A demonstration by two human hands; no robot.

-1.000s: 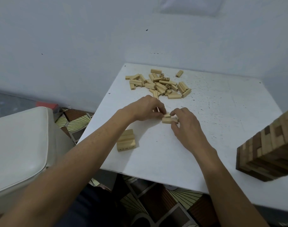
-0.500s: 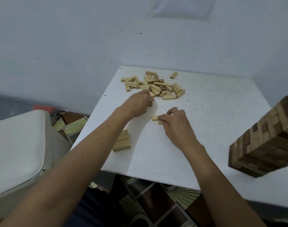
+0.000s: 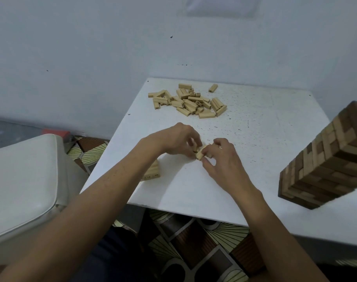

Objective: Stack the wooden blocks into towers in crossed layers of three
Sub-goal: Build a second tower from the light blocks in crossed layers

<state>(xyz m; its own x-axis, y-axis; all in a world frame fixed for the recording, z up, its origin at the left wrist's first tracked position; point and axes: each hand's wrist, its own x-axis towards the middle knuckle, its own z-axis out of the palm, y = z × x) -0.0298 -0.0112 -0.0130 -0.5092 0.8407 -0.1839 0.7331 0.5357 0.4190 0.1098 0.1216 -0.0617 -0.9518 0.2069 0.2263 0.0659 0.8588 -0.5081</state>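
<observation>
Blocks (image 3: 199, 154) pinched, near the pile (image 3: 187, 102).
I see left hand (image 3: 176, 139) and right hand (image 3: 222, 161) fingers curled round them.

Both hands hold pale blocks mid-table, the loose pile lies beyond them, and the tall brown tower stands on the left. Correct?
No: the head view shows the tall brown tower on the right. Left hand and right hand hold pale blocks; loose pile beyond.
</observation>
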